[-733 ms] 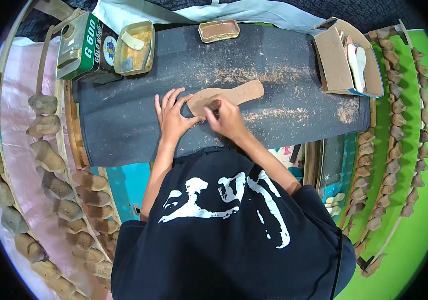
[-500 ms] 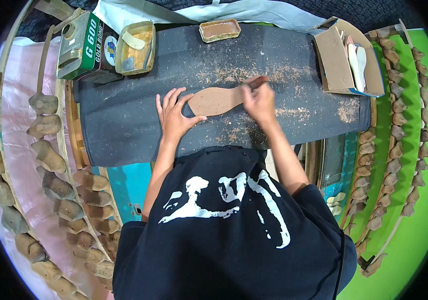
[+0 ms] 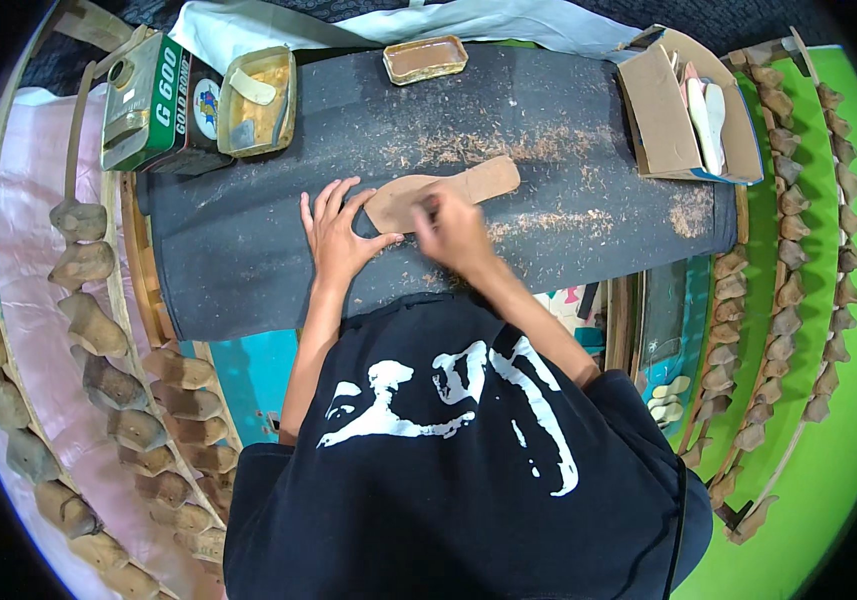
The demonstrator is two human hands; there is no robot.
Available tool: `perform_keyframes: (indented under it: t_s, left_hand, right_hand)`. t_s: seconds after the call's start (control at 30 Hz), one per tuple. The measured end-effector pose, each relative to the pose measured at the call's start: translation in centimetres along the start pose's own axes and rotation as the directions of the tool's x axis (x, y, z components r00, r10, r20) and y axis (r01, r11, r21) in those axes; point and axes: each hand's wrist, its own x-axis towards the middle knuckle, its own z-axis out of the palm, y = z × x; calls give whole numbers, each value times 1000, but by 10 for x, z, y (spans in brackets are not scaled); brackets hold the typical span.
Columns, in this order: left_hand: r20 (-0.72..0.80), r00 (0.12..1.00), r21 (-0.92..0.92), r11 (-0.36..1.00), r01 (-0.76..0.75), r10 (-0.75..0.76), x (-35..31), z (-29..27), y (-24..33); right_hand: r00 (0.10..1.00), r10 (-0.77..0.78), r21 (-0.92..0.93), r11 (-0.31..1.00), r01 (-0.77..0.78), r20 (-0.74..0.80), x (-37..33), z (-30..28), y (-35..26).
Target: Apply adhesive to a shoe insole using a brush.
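A brown shoe-sole-shaped piece [image 3: 491, 181] lies flat on the dark cloth, its wide end toward the left. My left hand [image 3: 338, 235] rests with fingers spread at that wide end, thumb and forefinger touching its edge. Over the wide part is my right hand [image 3: 454, 236], closed and partly smeared by motion. A small dark tool [image 3: 429, 203] shows at its fingers; the kind cannot be made out. My right hand hides some of the sole piece's near edge.
Brown shavings [image 3: 508, 148] litter the cloth-covered table [image 3: 238, 230]. At the back stand a green metal can [image 3: 153, 105], a yellowish tray [image 3: 260, 138], a shallow dish [image 3: 426, 62] and a cardboard box [image 3: 663, 120] with white sole-like pieces. Racks of wooden shoe lasts [image 3: 98, 325] line both sides.
My right hand has moved left and nearer, from the narrow end of the sole piece to its wide part, uncovering the narrow end. My left hand keeps its place at the wide end.
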Motion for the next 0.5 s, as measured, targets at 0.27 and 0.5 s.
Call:
perform_keyframes:
  t_s: [0.27, 0.5]
  left_hand:
    - [11, 999, -17, 999, 49, -49, -2, -7, 5]
    - [-37, 996, -279, 958, 65, -79, -7, -20, -2]
  right_hand:
    - [896, 374, -33, 919, -392, -240, 11, -74, 52]
    - [883, 313, 78, 949, -306, -351, 21, -128, 67]
